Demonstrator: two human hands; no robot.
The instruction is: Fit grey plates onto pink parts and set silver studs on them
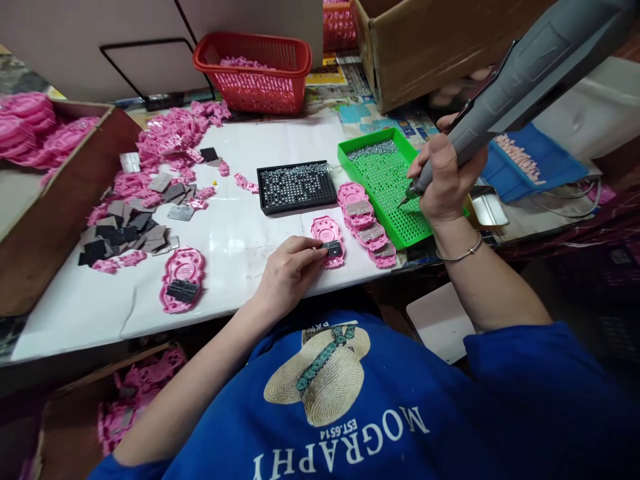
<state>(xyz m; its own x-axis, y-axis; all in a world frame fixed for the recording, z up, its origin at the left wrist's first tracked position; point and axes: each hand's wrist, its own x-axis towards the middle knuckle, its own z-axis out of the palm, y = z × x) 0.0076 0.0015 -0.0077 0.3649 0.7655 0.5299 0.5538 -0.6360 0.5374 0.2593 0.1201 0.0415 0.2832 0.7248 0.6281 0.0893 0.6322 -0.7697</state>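
Observation:
My left hand [290,270] rests on the white table, fingers closed on a small dark plate seated in a pink plastic part [327,240]. My right hand [445,180] grips a grey electric screwdriver [520,80], its tip down on the green screw tray [385,183]. A row of pink parts with grey plates [367,223] lies between the two hands. A black tray of screws [296,187] sits just beyond the left hand.
Loose pink parts and dark plates [145,200] cover the table's left. A red basket [255,70] and a cardboard box [430,40] stand at the back, a blue tray [530,160] at right, another pink part [183,277] near the front edge.

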